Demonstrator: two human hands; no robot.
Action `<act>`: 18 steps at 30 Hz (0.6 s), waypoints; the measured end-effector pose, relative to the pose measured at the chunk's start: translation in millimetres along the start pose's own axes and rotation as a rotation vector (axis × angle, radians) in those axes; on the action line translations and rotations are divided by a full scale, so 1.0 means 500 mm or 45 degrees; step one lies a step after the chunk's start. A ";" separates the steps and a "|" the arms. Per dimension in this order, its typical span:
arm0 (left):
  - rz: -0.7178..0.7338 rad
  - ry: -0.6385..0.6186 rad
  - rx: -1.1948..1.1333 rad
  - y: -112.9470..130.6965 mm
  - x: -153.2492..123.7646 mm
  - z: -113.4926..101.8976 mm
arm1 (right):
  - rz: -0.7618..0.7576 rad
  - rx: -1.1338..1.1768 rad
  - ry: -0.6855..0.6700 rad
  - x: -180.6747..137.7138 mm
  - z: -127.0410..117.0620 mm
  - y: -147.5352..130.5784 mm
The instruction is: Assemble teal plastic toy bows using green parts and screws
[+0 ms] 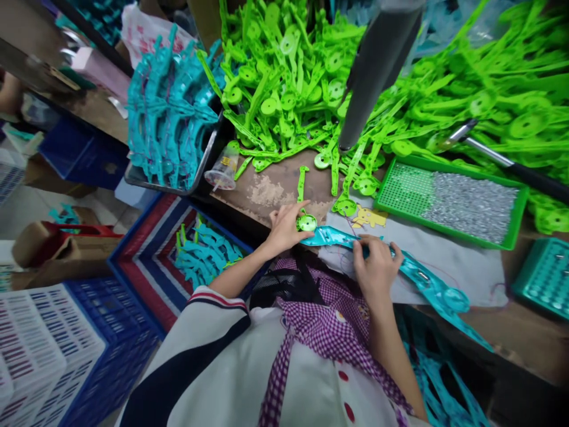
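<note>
My left hand (pixel 285 226) is closed at the table's near edge, thumb and index finger about the round end of a bright green plastic arm (pixel 301 182). Its thumb also lies by the left end of a long teal plastic strip (pixel 331 236). Farther right, my right hand (pixel 377 265) grips the middle of that strip, fingers over its top edge. The strip slants down to the right across a grey cloth (pixel 471 267), its far tip past the table edge. Thin dark threads lie near the strip. My fingers hide part of both plastic pieces.
A heap of green arms (pixel 284 89) fills the back. A green tray (pixel 448 201) holds small metal pieces, with a hammer (pixel 489 153) behind it. A dark machine arm (pixel 377 71) hangs overhead. Teal parts (pixel 171 118) stand in a tray at left; a plastic cup (pixel 223 169) lies nearby.
</note>
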State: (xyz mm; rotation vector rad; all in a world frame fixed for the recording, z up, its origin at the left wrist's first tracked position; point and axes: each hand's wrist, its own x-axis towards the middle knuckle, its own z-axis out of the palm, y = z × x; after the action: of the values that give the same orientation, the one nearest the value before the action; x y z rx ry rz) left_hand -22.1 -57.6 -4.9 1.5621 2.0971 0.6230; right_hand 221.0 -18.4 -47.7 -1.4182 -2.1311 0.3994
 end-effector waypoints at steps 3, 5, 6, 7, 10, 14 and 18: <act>0.103 -0.107 0.144 0.006 0.012 -0.002 | 0.000 -0.013 0.016 -0.001 0.003 -0.002; 0.134 -0.167 0.204 0.007 0.018 -0.006 | -0.006 -0.017 0.015 -0.002 0.004 -0.004; 0.135 -0.192 0.219 0.006 0.020 -0.010 | -0.007 -0.020 0.014 -0.003 0.005 -0.004; 0.135 -0.217 0.230 0.005 0.022 -0.015 | -0.011 -0.025 0.015 -0.004 0.005 -0.005; 0.143 -0.282 0.260 -0.003 0.024 -0.027 | -0.011 -0.038 0.022 -0.006 0.008 -0.003; 0.174 -0.339 0.294 -0.015 0.025 -0.034 | 0.024 -0.037 0.022 -0.004 0.018 -0.005; 0.280 -0.335 0.312 -0.028 0.025 -0.032 | 0.108 -0.018 0.003 0.008 0.018 -0.030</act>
State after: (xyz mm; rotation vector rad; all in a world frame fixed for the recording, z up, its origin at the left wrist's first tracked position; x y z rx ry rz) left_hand -45.4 -50.6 -1.4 1.9121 1.8741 0.2178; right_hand 203.5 -20.4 -46.0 -1.5202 -2.0806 0.4157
